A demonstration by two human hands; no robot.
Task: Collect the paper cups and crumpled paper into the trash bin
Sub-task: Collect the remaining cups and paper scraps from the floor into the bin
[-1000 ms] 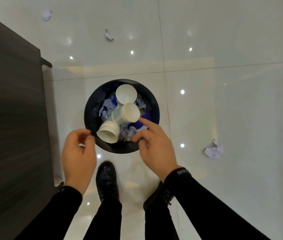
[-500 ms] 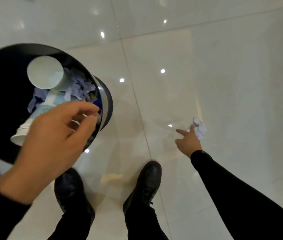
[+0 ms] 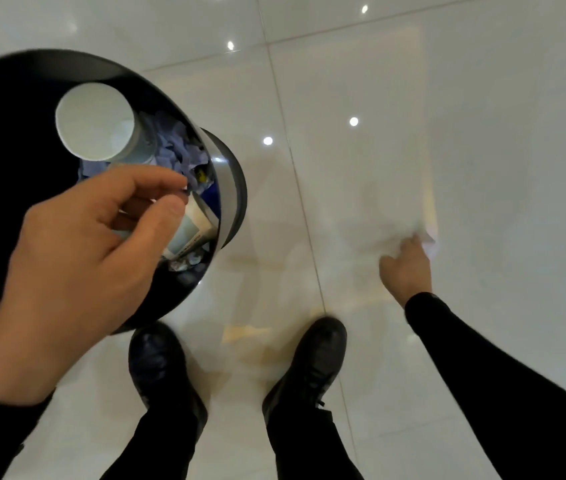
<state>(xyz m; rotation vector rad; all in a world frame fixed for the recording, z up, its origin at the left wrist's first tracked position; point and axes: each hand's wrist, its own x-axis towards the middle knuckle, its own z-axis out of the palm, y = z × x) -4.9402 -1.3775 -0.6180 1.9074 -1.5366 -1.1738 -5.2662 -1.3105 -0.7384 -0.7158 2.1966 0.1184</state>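
Observation:
The black round trash bin (image 3: 231, 188) stands at the left on the white floor. Inside it a white paper cup (image 3: 94, 121) lies with its mouth up, beside bluish crumpled paper (image 3: 174, 147) and another cup (image 3: 188, 230). My left hand (image 3: 77, 271) hovers over the bin's near side with its fingers loosely curled and holds nothing. Low at the right, my right hand (image 3: 406, 268) reaches to the floor and its fingers close over a white crumpled paper (image 3: 428, 241). Only the paper's edge shows past the fingers, and it is blurred.
My two black shoes (image 3: 160, 368) (image 3: 312, 358) stand on the glossy white tiles just below the bin. Tile joints and ceiling light reflections mark the floor around them.
The view has swung right and down, bringing the bin close at the left. My right hand left the bin, reached the paper on the floor and now covers it. My left hand stays over the bin.

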